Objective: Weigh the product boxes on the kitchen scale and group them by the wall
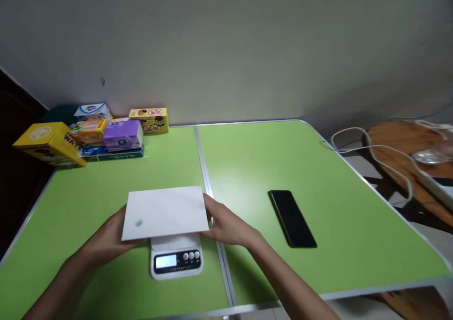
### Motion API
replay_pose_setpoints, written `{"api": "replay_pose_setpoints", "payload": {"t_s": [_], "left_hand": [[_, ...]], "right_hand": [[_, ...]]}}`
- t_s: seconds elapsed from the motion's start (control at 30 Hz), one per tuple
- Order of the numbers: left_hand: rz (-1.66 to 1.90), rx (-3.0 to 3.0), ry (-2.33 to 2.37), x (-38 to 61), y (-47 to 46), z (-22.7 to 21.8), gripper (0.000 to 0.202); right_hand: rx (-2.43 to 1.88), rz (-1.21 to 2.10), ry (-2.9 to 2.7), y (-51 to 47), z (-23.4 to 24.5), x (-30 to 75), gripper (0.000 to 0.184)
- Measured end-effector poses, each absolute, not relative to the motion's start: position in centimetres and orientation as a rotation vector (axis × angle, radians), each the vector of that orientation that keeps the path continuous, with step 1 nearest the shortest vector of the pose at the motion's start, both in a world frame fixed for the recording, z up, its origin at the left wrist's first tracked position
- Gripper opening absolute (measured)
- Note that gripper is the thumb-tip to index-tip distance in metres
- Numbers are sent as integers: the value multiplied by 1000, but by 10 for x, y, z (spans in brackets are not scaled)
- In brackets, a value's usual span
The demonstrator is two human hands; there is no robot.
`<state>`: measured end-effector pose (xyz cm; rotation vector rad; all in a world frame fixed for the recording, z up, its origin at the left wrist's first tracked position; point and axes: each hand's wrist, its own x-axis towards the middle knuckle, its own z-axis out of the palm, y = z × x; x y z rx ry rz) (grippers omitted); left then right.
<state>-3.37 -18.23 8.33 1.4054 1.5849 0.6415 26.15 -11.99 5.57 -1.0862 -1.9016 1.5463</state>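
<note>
A flat white board (166, 211) with a small grey smudge lies level between my two hands, over the back part of a kitchen scale (177, 262). My left hand (113, 232) grips the board's left edge, its fingers mostly hidden underneath. At the opposite edge, my right hand (226, 220) is closed on the board, with fingers partly behind and below it. The scale's display is lit, but its reading is too small to make out. Board covers most of the weighing plate; I cannot tell whether the two touch.
A black smartphone (292, 218) lies on the green table (255, 159) to the right. Boxes stand at the back left: a yellow box (49, 143), a purple box (123, 136) and a biscuit box (150, 120). A white cable (382, 146) runs to a wooden stool (389, 133).
</note>
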Motion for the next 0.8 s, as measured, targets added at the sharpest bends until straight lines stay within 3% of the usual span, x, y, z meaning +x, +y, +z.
{"api": "replay_pose_setpoints", "payload": {"t_s": [0.2, 0.37, 0.6, 0.8], "left_hand": [[662, 1608, 1509, 40, -122, 100, 51], [676, 1658, 1247, 148, -18, 76, 74], [703, 1744, 1142, 305, 130, 59, 73], [714, 1773, 1284, 384, 199, 41, 83]], "right_hand": [[-1097, 1383, -1939, -94, 69, 338, 64], [-1420, 1206, -1626, -44, 52, 420, 41], [-1520, 966, -1189, 70, 21, 512, 41], [-1541, 777, -1093, 148, 6, 568, 46]]}}
